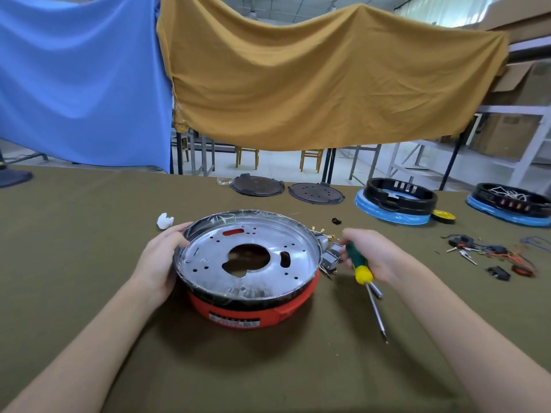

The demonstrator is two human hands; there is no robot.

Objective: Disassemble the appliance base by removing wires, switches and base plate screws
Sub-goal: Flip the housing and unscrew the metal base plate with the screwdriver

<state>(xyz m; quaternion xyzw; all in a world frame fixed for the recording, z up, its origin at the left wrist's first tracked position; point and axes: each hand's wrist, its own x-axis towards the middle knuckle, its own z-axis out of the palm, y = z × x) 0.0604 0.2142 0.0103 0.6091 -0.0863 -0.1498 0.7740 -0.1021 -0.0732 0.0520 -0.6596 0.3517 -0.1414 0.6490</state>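
A round appliance base with a red plastic shell [238, 314] stands in the middle of the table. On top sits a shiny metal base plate [208, 257] with a large central hole and several small holes. My left hand [162, 260] grips the plate's left rim. My right hand [378, 254] holds a green-and-yellow screwdriver [359, 263], its shaft pointing down toward me. Grey switch parts with brass terminals [329, 257] hang at the base's right side, touched by my right fingertips.
Loose wires and switches [489, 254] lie at the right. Two blue-and-black bases [393, 204] [512, 204], a yellow tape roll [444, 216], two dark plates [256, 186] [316, 192] sit at the far edge. A white scrap [164, 220] and a small black part [336, 221] lie nearby.
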